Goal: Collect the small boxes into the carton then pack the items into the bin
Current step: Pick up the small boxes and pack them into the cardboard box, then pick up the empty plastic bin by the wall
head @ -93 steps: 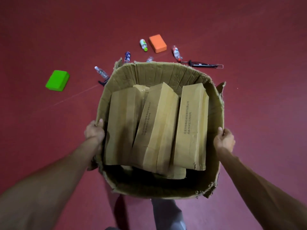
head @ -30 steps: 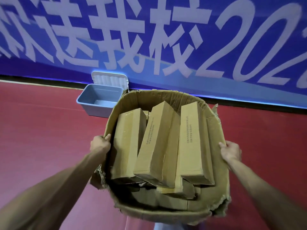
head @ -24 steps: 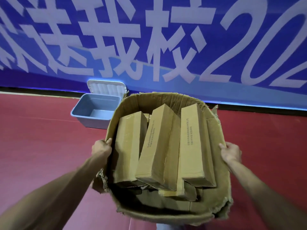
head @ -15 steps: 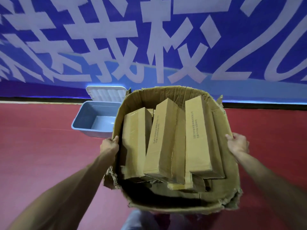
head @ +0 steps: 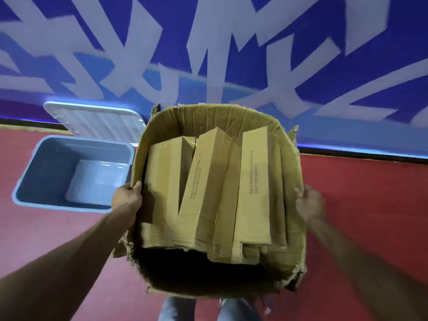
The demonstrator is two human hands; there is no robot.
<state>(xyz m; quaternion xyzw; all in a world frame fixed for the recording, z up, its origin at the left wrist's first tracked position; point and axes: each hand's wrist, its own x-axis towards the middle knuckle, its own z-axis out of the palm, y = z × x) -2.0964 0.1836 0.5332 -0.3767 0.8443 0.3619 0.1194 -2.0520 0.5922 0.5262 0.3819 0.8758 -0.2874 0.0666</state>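
Blue banner (head: 254, 66) w/ big white characters fills the backgrnd at 12 o'clock; red floor (head: 370, 205) runs below it. Torn brown carton (head: 208, 119) sits centre-frame, open top toward the camera, near rim ragged at 6 o'clock. Inside, long small boxes are packed lengthwise, pointing 12-to-6: left box (head: 164, 181), middle box (head: 203, 177) tilted up on its edge and leaning against the left one, right box (head: 253, 181) w/ a printed line of text down its face; more box ends peek out underneath at approx. 5 o'clock, no. can't be told. Left grip (head: 127, 200) clamps the carton's 9 o'clock wall, thumb hooked over the rim inside, fingers outside. Right grip (head: 309, 205) holds the 3 o'clock wall from outside, thumb up at the rim; a bit blurred, fingers hidden behind the wall. Blue-grey plastic bin (head: 46, 167) stands on the floor at the carton's 9–10 o'clock, just beside it, nothing visible in it. White ribbed lid (head: 97, 121) is propped at the bin's 12 o'clock against the banner base. Jeans-clad legs (head: 176, 309) show under the carton at 6 o'clock.
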